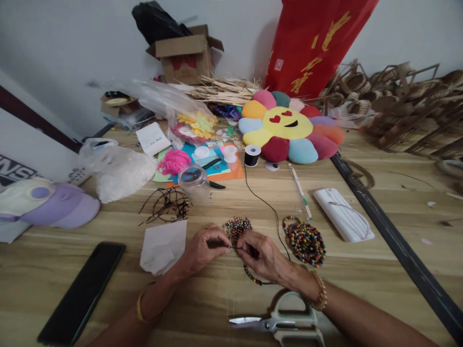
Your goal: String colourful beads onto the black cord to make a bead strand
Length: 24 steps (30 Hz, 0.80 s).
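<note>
Wooden tabletop (202, 313) bears loose beads (237, 225); just nearside of them, left hand (206, 248) and right hand (264, 255) pinch black cord (266, 202), perhaps a bead too, though blurred. Strung beads (252, 276) lie nearer; keep the tip straight.

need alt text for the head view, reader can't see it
A person's left hand and right hand pinch what looks like a thin cord over a wooden table, beside loose beads. Strung beads lie to the right, scissors nearer the viewer, a phone at left; a spool, jar and flower cushion sit behind.
</note>
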{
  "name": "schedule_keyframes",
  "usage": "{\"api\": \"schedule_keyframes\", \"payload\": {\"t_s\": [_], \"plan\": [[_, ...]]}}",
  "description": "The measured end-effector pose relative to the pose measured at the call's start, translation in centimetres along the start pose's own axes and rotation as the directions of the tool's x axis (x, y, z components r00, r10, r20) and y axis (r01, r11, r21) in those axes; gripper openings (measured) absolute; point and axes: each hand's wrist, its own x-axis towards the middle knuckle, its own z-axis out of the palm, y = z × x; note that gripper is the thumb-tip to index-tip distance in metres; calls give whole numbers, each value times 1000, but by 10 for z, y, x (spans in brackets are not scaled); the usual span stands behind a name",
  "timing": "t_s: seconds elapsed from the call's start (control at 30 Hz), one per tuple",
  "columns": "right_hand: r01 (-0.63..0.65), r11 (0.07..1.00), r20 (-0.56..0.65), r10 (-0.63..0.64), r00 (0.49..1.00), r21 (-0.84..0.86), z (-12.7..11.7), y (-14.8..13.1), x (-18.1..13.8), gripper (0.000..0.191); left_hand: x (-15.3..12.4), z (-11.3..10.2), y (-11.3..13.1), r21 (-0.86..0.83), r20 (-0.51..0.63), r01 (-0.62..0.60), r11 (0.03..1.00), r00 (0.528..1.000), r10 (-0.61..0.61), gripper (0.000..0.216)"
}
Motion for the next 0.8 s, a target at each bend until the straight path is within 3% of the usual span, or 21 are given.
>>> {"api": "schedule_keyframes", "payload": {"t_s": [0.8], "plan": [[27, 999, 9, -26, 1000, -24, -1, 1, 0, 13, 1, 1, 0, -13, 3, -50, 999, 999, 50, 3]]}}
